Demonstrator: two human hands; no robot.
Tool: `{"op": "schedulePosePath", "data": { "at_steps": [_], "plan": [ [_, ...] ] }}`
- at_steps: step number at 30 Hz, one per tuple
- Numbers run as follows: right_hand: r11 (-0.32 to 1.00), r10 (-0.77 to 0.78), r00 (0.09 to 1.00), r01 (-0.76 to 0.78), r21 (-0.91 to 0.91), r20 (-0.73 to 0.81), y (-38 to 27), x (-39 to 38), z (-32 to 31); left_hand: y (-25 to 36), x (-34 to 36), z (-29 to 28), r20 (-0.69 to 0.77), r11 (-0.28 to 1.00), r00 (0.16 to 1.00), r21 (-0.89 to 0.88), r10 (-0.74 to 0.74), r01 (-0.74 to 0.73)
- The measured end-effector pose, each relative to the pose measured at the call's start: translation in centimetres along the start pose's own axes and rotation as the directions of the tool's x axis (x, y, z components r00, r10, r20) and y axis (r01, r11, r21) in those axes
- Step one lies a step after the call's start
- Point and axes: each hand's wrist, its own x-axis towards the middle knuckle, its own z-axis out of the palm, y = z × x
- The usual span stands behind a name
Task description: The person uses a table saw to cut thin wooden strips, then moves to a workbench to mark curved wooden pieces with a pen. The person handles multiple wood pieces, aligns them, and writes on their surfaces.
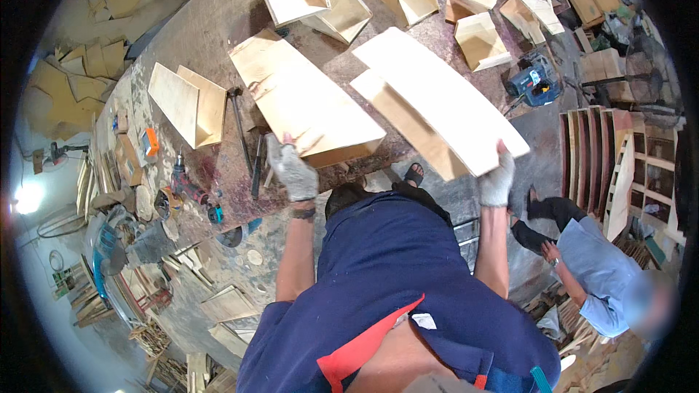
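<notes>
A gap divides left panel (pixel 306 98) from right panel (pixel 440 94); hammer (pixel 241 129) obstructs left side.

A hammer (pixel 241 125) is lying left of the left hand (pixel 293 173), a drill (pixel 189 183) sitting farther left, a power tool (pixel 534 86) resting ahead-right of the right hand (pixel 497 180), and wooden corner pieces (pixel 480 38) are standing beyond the panel (pixel 443 102) in its grip.

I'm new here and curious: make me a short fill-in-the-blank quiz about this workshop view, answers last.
Both the left hand and right hand wear light grey ______.
The blue-and-black power tool lies on the stained brown table, toward its ______ side.
The long pale piece in the right hand is made of ______.
Missing words: gloves; right; wood.
</notes>
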Motion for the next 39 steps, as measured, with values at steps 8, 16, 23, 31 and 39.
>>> {"op": "schedulePosePath", "data": {
  "at_steps": [8,16,23,31,39],
  "plan": [
    [0.959,-0.258,0.965,0.248,-0.135,-0.055,-13.6,-2.1,-7.1,-6.2,-12.3,10.3,0.45,0.504,0.62,-0.361,-0.643,0.785],
    [0.94,-0.241,0.96,0.267,-0.211,0.141,-16.7,0.5,-2.9,-6.8,-12.7,11.4,0.697,0.482,0.337,0.013,-0.632,0.876],
    [0.963,0.001,0.939,0.092,-0.255,0.343,-7.7,3.7,4.7,-5.9,-8.4,2.4,0.576,0.917,0.72,0.32,-0.388,0.238],
    [0.943,0.137,0.918,-0.005,-0.334,0.372,0.7,3.3,10.0,-7.7,0.0,-5.6,0.198,0.884,0.976,0.435,0.09,-0.17],
    [0.769,0.061,0.966,0.115,-0.629,0.252,-3.0,7.3,2.0,-11.0,7.0,-6.0,0.581,0.997,0.814,0.057,0.011,-0.054]
  ]
}}
